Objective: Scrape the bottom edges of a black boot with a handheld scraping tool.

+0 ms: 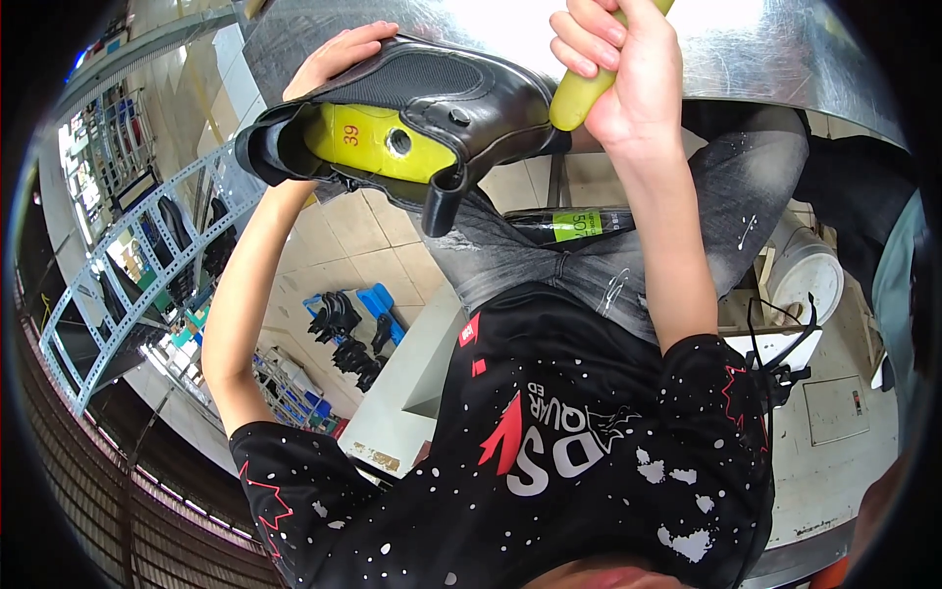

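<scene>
A black leather boot is held up over my lap, its opening facing me. Inside its shaft shows a yellow-green shoe last with a round metal-rimmed hole. My left hand grips the boot from the far left side, fingers laid over its edge and the palm hidden behind it. A loose black flap or strap hangs down at the boot's near side. My right hand is closed round a yellow-green handle, whose lower end is beside the boot's right end. The handle's upper end leaves the picture.
A shiny metal worktable lies beyond my hands. Across my lap rests a dark bottle-like thing with a green label. To the left stand a perforated metal rack and blue crates; a white bucket is at right.
</scene>
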The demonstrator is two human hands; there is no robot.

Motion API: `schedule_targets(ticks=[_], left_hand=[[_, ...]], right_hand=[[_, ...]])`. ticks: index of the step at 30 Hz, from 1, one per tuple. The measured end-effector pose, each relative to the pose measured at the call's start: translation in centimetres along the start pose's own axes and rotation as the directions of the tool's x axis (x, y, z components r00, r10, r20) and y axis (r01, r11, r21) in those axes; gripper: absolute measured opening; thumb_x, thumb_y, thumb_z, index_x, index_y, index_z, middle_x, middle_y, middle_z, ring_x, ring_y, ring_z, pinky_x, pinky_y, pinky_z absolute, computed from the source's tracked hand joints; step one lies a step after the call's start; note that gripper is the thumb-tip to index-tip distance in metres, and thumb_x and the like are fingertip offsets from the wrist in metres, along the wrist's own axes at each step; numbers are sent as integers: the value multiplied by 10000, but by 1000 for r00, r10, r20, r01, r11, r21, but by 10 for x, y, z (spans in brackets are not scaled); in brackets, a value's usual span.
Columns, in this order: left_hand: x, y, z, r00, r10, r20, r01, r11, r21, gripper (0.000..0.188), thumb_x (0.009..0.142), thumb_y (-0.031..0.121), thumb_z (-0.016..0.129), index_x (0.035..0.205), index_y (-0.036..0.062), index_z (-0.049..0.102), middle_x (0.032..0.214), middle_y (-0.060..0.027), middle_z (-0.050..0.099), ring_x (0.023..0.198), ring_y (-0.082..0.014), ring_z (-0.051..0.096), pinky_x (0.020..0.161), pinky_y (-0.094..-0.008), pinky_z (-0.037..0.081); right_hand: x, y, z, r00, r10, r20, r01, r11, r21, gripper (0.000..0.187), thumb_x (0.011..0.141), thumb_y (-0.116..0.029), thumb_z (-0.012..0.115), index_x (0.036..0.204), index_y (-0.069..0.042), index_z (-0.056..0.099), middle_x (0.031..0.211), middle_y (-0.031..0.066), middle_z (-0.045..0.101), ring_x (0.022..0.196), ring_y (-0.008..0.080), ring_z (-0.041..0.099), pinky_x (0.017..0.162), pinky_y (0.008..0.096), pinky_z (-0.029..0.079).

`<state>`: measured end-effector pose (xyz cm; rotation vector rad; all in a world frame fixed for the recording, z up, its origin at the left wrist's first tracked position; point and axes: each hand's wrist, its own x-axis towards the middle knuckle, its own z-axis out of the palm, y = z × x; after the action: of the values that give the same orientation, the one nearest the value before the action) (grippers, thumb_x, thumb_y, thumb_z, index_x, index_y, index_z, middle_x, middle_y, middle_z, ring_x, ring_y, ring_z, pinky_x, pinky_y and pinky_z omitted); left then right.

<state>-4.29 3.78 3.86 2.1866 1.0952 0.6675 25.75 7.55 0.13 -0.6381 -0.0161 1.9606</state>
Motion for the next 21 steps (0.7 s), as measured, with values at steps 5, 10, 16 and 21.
schedule_targets(ticks=[5, 10, 16, 21], left_hand=[[-3, -4, 1, 1000, 3, -6, -3, 1000, -30, 447, 868, 88, 759, 1285, 48, 602, 1359, -146, 642, 1287, -301, 596, 1128, -397, 438], [0, -6, -1, 1000, 19, 9, -18, 999, -37, 458, 864, 79, 764, 1289, 49, 598, 1374, -151, 631, 1287, -306, 595, 1129, -398, 437], [-6, -9, -2, 998, 29, 58, -29, 1000, -8, 479, 918, 123, 707, 1360, 49, 536, 1436, -228, 560, 1353, -356, 532, 1163, -438, 389], [-3, -17, -5, 995, 62, 76, -58, 997, -58, 460, 934, 143, 690, 1358, 52, 537, 1436, -233, 559, 1351, -353, 534, 1162, -437, 392]], right_hand=[[-9, -4, 18, 996, -8, -90, 5, 999, -31, 262, 996, -217, 609, 828, -142, 423, 554, -78, 328, 419, 57, 302, 397, 233, 245], [1, 1, -4, 976, -6, 215, -47, 969, 243, 262, 995, -218, 610, 832, -140, 421, 554, -78, 321, 421, 56, 300, 398, 235, 245], [-11, -7, 19, 994, -17, -105, 14, 999, -33, 265, 993, -220, 614, 834, -138, 419, 555, -80, 319, 421, 56, 297, 400, 234, 245], [5, 2, -10, 891, -47, 451, -164, 894, 418, 267, 991, -220, 614, 820, -141, 424, 553, -80, 324, 416, 57, 297, 399, 234, 251]])
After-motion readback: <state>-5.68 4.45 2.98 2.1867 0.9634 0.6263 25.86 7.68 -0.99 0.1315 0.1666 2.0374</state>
